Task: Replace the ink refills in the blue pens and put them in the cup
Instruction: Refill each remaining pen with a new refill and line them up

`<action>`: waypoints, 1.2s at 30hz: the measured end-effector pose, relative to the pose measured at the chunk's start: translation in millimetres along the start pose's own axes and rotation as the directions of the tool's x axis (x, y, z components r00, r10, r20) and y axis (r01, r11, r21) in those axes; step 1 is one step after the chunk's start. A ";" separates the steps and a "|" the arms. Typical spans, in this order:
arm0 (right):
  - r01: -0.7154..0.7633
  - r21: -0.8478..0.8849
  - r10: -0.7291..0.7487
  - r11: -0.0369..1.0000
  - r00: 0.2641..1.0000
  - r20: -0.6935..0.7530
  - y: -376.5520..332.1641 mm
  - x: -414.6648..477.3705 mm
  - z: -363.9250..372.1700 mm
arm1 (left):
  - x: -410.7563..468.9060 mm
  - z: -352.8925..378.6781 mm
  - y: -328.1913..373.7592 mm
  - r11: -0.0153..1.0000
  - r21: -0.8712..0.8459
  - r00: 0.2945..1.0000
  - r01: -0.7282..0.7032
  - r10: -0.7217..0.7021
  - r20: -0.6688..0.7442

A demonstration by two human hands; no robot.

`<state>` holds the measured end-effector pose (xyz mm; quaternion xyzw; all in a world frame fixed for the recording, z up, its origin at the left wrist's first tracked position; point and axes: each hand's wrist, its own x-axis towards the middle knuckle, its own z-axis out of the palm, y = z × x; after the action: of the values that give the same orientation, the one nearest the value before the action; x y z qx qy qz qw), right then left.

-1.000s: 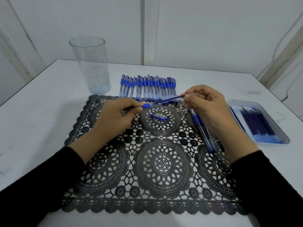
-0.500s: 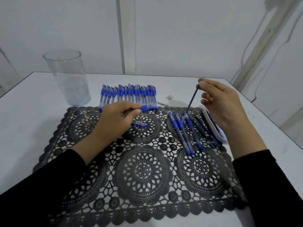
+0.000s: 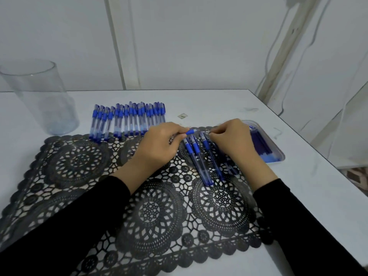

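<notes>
**Two hands are meeting over one pen**

The left hand is gripping a clear plastic pen with a blue grip, with its fingers curled round the barrel. Only the blue end is sticking out past the fingers, toward the right hand. The right hand is pinching a thin ink refill between its fingertips, right at the open end of that pen. The refill is showing only as a faint, blurry line, so I cannot tell how far it is sitting inside the pen. The two hands are close together but are not touching.

Just below the gap between the hands, three loose blue pens are lying side by side on a black lace mat. Both hands are hovering over the far edge of this mat. Beyond the left hand, a long row of blue-capped pens is lying on the white worktop. Far off to the left of the left hand, a tall clear plastic cup is standing upright. Just behind the right hand, on its right side, a clear shallow tray is holding dark blue spare refills.
</notes>
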<state>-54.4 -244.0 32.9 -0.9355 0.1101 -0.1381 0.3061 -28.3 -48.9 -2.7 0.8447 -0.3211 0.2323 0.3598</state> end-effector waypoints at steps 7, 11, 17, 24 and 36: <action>0.037 -0.255 -0.033 0.966 0.999 0.020 1.2 -3.0 14.0 | -0.5 5.3 -4.6 0.999 0.034 0.999 0.010 -0.011 0.045; 0.057 -0.085 -0.058 0.995 0.998 0.000 4.3 -2.3 -4.0 | 2.5 6.9 -1.0 1.000 0.018 0.999 0.014 -0.015 0.044; -0.006 0.033 0.009 0.999 0.995 -0.100 39.3 5.4 -41.9 | 14.1 21.1 12.9 0.999 -0.022 0.996 0.047 -0.045 0.076; -0.005 -0.048 0.006 0.999 1.000 0.026 64.8 10.7 -47.8 | 27.3 45.5 27.9 0.996 -0.069 0.992 0.053 -0.045 0.115; 0.054 -0.089 -0.042 0.995 0.990 0.136 69.8 17.1 -42.4 | 24.2 52.6 28.4 0.995 -0.092 0.997 0.025 -0.018 0.069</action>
<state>-60.7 -327.0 26.9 -0.9582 0.0730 -0.0769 0.2656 -23.4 -113.0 -7.9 0.8379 -0.3344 0.1844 0.3900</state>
